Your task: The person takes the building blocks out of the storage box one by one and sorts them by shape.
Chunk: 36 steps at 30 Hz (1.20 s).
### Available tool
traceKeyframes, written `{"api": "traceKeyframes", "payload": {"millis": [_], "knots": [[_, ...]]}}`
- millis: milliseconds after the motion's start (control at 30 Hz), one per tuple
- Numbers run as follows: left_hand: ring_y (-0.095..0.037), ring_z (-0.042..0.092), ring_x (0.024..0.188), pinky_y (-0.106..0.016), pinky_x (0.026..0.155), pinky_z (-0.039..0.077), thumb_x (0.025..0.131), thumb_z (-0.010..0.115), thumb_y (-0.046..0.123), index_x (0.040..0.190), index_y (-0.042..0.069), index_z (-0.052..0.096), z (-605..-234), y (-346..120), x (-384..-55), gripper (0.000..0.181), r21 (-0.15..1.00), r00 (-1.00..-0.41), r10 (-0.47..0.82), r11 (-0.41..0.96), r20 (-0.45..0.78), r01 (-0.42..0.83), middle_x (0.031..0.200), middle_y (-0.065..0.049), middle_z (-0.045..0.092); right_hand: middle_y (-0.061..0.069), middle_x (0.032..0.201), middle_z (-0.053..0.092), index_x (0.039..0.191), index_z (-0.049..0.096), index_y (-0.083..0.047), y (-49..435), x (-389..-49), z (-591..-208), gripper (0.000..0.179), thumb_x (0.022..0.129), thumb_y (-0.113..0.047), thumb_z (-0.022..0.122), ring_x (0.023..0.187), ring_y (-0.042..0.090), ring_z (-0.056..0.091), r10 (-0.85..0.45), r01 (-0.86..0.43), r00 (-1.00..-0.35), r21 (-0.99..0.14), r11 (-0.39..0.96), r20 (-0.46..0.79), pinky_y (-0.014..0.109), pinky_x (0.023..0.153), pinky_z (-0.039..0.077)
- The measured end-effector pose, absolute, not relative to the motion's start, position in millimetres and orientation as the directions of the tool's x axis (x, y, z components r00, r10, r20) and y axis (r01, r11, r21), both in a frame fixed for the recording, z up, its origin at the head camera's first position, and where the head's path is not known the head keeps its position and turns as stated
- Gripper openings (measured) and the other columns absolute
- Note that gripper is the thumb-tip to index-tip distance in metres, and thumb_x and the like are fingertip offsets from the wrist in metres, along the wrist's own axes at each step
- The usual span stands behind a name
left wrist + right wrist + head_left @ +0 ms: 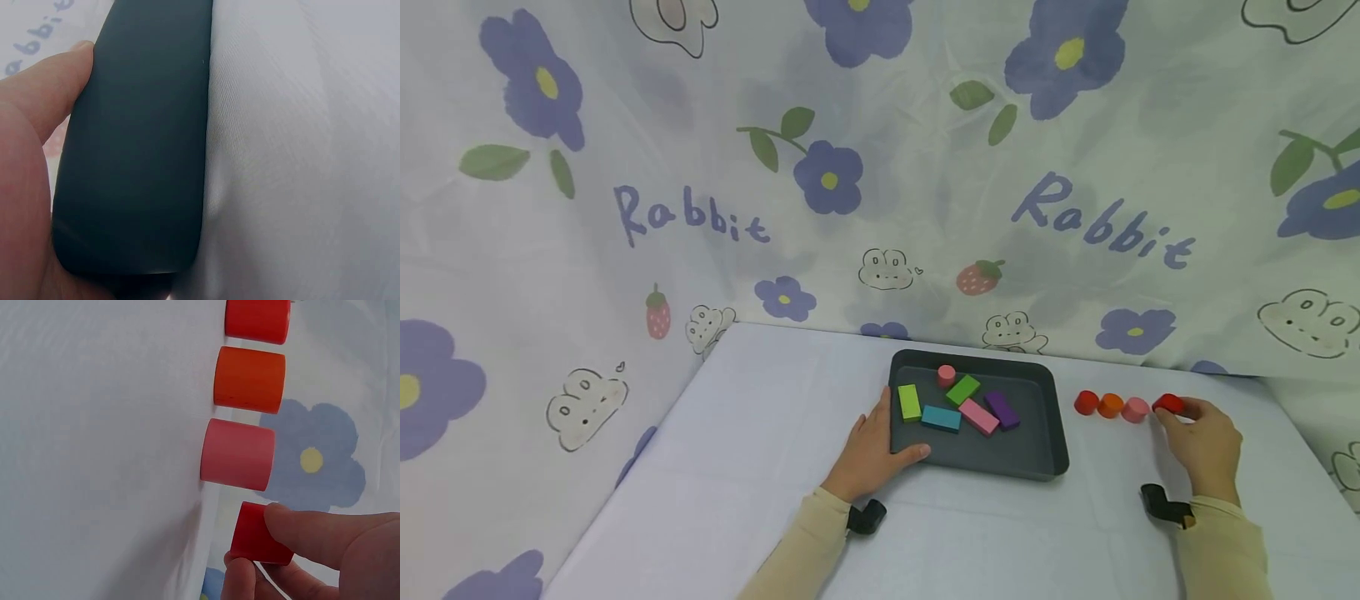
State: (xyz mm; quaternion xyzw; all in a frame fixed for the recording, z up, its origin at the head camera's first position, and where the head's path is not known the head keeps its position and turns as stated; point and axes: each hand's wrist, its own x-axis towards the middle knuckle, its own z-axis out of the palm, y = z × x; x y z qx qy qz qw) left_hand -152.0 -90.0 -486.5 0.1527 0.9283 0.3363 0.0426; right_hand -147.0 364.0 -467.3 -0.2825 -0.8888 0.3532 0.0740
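Between thumb and fingers, my right hand (1206, 442) pinches a red cylinder block (259, 534) at the right end of a row. Beside it stand a pink cylinder (237, 454), an orange cylinder (249, 380) and another red cylinder (257, 319). My left hand (868, 450) rests at the near left corner of a dark grey tray (1022, 458), its thumb on the near rim and its fingers along the left side. In the left wrist view the tray's outer wall (134, 137) hides most of the fingers.
Inside the tray lie a pink cylinder (946, 376), a light green block (909, 402), a green block (963, 390), a blue block (941, 418), a pink block (979, 417) and a purple block (1002, 409). Behind the white table (700, 467) hangs a patterned cloth (895, 167).
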Motion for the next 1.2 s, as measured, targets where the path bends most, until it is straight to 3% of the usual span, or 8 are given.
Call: {"api": "traceKeyframes", "payload": {"millis": [267, 633, 1200], "knots": [[-0.031, 0.026, 0.15, -0.055, 0.121, 0.016, 0.089, 0.065, 0.063, 0.16, -0.001, 0.008, -486, -89, -154, 0.111, 0.632, -0.95, 0.31, 0.732, 0.021, 0.253, 0.165, -0.016, 0.019, 0.037, 0.136, 0.047, 0.143, 0.04, 0.015, 369, -151, -470, 0.063, 0.099, -0.027, 0.056, 0.126, 0.054, 0.035, 0.534, 0.468, -0.837, -0.665, 0.582, -0.122, 0.064, 0.097, 0.037], [-0.031, 0.027, 0.15, -0.056, 0.121, 0.016, 0.089, 0.066, 0.061, 0.16, -0.001, 0.009, -482, -82, -160, 0.11, 0.642, -0.957, 0.29, 0.732, 0.009, 0.228, 0.165, -0.017, 0.02, 0.037, 0.135, 0.046, 0.145, 0.038, 0.014, 378, -166, -470, 0.064, 0.1, -0.027, 0.057, 0.12, 0.053, 0.038, 0.507, 0.511, -0.835, -0.644, 0.57, -0.214, 0.059, 0.091, 0.045], [-0.032, 0.027, 0.15, -0.055, 0.121, 0.017, 0.089, 0.064, 0.065, 0.16, -0.001, 0.007, -480, -81, -160, 0.112, 0.637, -0.957, 0.291, 0.737, 0.004, 0.226, 0.165, -0.017, 0.02, 0.037, 0.137, 0.045, 0.144, 0.039, 0.014, 381, -170, -471, 0.064, 0.098, -0.026, 0.058, 0.125, 0.054, 0.034, 0.497, 0.498, -0.843, -0.649, 0.575, -0.206, 0.062, 0.094, 0.041]]}}
